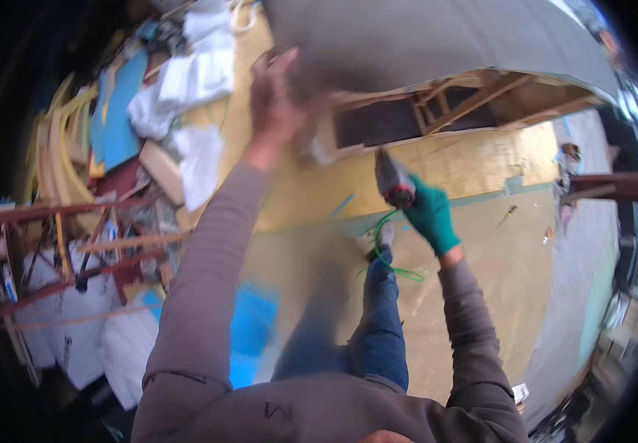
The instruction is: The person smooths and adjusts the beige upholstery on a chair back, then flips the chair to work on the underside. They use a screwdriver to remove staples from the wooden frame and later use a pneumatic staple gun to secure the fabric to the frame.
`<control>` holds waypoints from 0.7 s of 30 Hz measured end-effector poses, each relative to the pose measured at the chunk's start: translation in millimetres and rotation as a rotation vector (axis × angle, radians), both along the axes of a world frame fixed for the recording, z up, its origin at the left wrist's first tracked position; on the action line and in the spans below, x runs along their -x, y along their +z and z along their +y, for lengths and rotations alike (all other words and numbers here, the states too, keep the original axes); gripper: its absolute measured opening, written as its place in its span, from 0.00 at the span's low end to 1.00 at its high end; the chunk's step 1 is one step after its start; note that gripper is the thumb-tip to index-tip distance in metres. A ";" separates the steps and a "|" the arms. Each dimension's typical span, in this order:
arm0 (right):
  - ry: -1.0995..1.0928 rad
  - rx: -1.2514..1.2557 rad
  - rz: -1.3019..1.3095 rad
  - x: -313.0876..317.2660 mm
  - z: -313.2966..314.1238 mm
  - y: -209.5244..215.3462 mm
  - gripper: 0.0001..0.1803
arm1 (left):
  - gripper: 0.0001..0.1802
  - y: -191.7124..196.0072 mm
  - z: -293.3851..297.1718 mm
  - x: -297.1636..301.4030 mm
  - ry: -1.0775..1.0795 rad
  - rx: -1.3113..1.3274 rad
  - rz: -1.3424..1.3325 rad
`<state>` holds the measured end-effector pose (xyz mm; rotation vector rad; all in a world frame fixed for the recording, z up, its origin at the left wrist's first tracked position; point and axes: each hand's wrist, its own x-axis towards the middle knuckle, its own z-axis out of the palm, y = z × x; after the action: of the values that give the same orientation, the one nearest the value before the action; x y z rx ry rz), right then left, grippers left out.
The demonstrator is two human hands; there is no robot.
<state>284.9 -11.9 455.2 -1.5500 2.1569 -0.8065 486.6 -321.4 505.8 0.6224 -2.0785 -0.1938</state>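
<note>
Starting at nine o'clock, a heap of timber offcuts, white bags (123, 347) and a blue sheet (116, 118) lies well apart from your work. Your left hand (275, 100), bare, reaches up toward twelve o'clock with fingers spread loose, pressed flat on the lower edge of the grey panel (422, 44); it grasps nothing. That panel looks broad, stiff and heavy, so you likely need to brace it by the edge near the wooden frame (474, 100). Just right of centre, your gloved right hand (431, 214) is clenched around a power tool (394, 181), its nose aimed at the panel's edge. A green cord (385, 255) trails from it past your boot. The tool seems compact but weighty; keep your hold on its body.
</note>
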 end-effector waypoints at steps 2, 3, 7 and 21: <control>-0.072 0.041 0.024 4.9 76.7 -15.9 0.13 | 0.56 2.9 0.5 -4.4 -0.003 -0.030 0.019; -0.124 -0.118 0.123 6.9 116.2 -24.9 0.10 | 0.56 7.4 2.3 -8.8 0.011 -0.052 -0.022; -0.421 -0.558 0.108 0.1 284.7 -43.0 0.18 | 0.52 35.3 20.7 -24.1 0.057 -0.048 -0.164; -1.470 -0.613 -1.123 66.0 553.7 -123.1 0.15 | 0.48 93.3 88.6 202.2 0.238 -0.014 -0.550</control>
<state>218.9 541.8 332.0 0.8780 1.8940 -0.8399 284.4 -232.8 599.1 1.0100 -2.4971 0.1157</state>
